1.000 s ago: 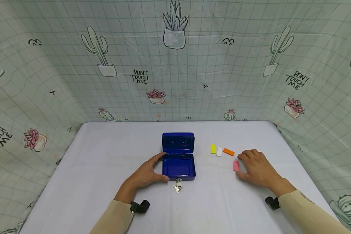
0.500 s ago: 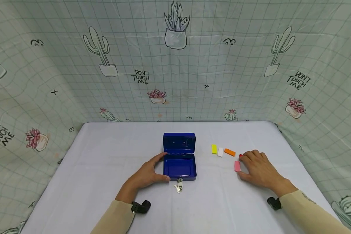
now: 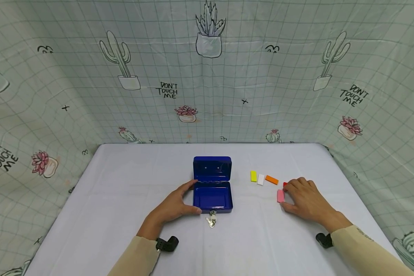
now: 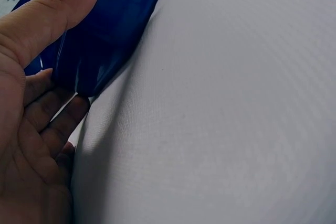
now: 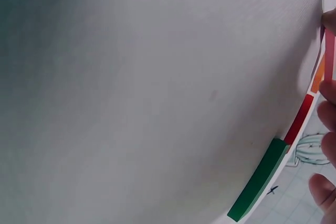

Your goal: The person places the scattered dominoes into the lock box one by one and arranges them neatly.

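Observation:
An uncovered blue metal cash box (image 3: 213,196) stands mid-table, its lid raised at the back. My left hand (image 3: 174,205) grips its left side, thumb at the front corner and fingers toward the rear; the left wrist view shows the thumb (image 4: 58,14) against the blue wall. On the right, my right hand (image 3: 305,199) pinches a pink block (image 3: 280,196) end to end between thumb and fingertips. In the right wrist view that hand is cut off by the edge, with the pink block partly seen. Just beyond the fingertips lies a red block (image 3: 284,184), mostly covered by the hand.
Yellow (image 3: 253,176), white (image 3: 260,179) and orange (image 3: 271,179) blocks lie between box and right hand. A green block (image 5: 257,182) shows in the right wrist view. Small keys (image 3: 211,220) hang from the box's front lock. Patterned cloth (image 3: 227,76) surrounds the white table (image 3: 227,249).
The right hand has shifted slightly, exposing the red block, and its fingertips have settled on the pink block. The left hand stays at the box. The whole head view has drifted a little.

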Available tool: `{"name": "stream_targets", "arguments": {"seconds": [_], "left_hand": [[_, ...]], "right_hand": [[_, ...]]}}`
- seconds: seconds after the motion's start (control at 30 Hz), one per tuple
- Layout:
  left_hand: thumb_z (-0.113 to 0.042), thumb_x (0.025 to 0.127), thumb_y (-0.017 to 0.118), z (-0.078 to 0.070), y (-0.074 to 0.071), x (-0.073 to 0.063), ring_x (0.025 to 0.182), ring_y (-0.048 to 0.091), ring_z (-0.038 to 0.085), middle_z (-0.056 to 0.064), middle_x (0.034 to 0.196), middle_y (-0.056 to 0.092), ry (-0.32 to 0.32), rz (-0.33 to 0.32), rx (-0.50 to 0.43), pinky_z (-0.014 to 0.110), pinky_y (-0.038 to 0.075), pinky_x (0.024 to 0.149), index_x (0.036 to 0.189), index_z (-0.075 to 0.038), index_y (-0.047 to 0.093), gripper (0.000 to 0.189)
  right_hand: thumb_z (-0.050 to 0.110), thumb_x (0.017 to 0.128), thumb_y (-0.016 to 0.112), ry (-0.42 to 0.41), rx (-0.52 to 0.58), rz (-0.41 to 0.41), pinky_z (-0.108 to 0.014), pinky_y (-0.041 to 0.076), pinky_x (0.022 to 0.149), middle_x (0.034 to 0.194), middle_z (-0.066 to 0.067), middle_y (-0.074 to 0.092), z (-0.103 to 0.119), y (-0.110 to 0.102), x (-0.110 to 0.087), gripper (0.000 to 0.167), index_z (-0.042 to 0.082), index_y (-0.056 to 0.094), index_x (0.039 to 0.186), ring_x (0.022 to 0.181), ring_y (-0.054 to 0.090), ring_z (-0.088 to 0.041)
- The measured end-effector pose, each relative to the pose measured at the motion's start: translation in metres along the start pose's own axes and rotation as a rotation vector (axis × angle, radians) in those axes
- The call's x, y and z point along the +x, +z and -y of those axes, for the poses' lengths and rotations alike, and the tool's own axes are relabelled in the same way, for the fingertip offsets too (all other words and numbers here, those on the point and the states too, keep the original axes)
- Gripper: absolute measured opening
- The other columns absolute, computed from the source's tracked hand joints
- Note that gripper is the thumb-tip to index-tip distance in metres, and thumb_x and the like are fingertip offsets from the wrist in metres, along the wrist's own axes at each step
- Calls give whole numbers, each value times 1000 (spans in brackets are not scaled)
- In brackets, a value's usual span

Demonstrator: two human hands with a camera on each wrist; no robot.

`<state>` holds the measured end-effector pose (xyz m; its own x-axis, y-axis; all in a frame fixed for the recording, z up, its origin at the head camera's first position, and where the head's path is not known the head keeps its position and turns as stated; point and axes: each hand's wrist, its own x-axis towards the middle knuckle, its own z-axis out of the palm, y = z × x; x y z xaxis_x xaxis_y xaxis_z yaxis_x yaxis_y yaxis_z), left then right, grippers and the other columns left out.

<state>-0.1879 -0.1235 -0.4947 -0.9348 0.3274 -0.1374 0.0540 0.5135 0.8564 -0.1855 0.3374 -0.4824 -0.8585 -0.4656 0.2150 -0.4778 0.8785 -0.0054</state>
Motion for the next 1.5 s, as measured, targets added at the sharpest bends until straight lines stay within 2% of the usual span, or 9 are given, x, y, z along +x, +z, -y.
{"name": "stream_targets", "arguments": {"seconds": [0.43, 1.13, 1.5], "left_hand": [[-36, 76, 96, -1, 0, -1, 160, 27, 38, 14, 172, 33, -7, -4, 12, 64, 26, 127, 165, -24, 38, 107], [-34, 76, 95, -1, -1, 0, 160, 28, 37, 13, 171, 34, 8, 3, 0, 63, 26, 127, 165, -25, 39, 105], [-35, 76, 96, -2, -2, -2, 160, 28, 37, 13, 171, 33, 3, 7, 10, 63, 27, 127, 165, -26, 38, 105]], "right_hand": [[37, 82, 81, -71, -49, -127, -48, 41, 85, 104, -11, 67, 4, 5, 10, 40, 6, 69, 105, 99, 56, -32], [35, 81, 77, -221, -36, -192, -40, 42, 80, 102, -6, 65, 38, -1, 39, 38, 7, 67, 104, 94, 53, -26], [40, 84, 77, -223, -28, -156, -40, 45, 84, 103, -4, 66, 69, -6, 59, 40, 9, 70, 108, 98, 55, -25]]}}
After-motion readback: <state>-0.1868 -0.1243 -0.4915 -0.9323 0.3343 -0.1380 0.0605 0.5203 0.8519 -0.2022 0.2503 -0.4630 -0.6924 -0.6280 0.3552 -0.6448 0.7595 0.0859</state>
